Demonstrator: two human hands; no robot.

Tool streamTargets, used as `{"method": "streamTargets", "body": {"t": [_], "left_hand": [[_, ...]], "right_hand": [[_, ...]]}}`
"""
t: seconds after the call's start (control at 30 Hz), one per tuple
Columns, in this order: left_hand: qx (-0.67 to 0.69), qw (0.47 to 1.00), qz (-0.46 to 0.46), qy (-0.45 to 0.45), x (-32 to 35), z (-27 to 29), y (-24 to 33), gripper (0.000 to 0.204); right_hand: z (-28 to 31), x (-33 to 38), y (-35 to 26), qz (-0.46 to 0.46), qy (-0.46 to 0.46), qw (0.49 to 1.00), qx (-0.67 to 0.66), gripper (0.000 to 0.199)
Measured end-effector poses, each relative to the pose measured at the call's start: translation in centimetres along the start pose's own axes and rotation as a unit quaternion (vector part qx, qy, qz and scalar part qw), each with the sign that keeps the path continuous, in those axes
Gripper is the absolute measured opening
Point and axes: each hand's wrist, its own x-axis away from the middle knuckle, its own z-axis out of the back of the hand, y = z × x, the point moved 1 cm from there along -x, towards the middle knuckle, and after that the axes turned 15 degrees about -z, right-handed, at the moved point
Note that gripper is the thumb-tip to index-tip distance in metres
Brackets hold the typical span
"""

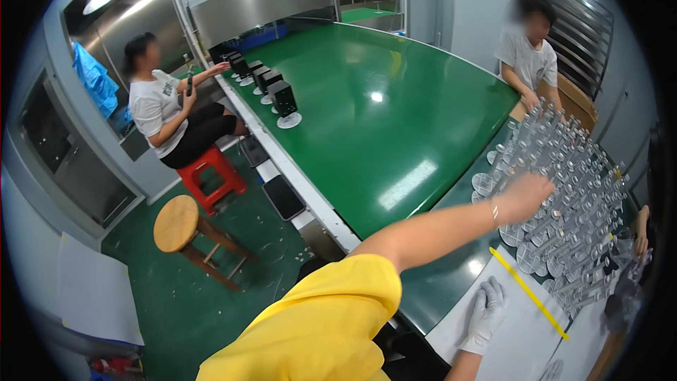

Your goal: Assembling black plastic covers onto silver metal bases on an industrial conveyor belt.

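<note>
My left hand, bare with a bracelet at the wrist, reaches over a dense group of clear upright stands. Its fingers are curled down; what they hold, if anything, is hidden. The stands have round, pale bases. In a white glove, my right hand lies on a white sheet near the table's edge, its fingers stretched out with nothing seen in them. A yellow strip runs along the sheet's far side, between the glove and the stands.
Black boxes on round white bases line the left edge of the green table. One person sits there on a red stool; another works behind the stands. A wooden stool stands on the left floor.
</note>
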Motion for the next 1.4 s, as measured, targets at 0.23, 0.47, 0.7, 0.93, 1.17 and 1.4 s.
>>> {"method": "streamTargets", "body": {"t": [0.23,0.47,0.7,0.93,1.17,1.4], "left_hand": [[0.198,0.933,0.278,0.109,18.0,0.5,7.4,0.014],[0.206,0.911,0.347,0.084,19.6,1.5,5.5,0.017],[0.215,0.907,0.355,0.075,19.5,1.0,5.9,0.020],[0.258,0.882,0.370,0.140,19.9,1.2,5.4,0.020],[0.267,0.873,0.382,0.145,20.1,1.6,5.0,0.022],[0.274,0.854,0.430,0.098,18.5,0.6,5.7,0.028]], "right_hand": [[-0.2,-0.3,0.5,0.006,0.007,1.000,0.022,0.020],[-0.8,-0.2,1.0,0.012,0.010,1.000,0.003,0.022],[-0.4,-0.4,1.7,0.049,0.009,0.997,0.066,0.024],[-0.6,-0.2,1.4,0.041,0.001,0.996,0.074,0.025],[-1.0,0.0,1.6,0.038,0.010,0.998,0.052,0.023],[0.9,0.7,-1.0,0.004,0.027,0.997,-0.067,0.035]]}}
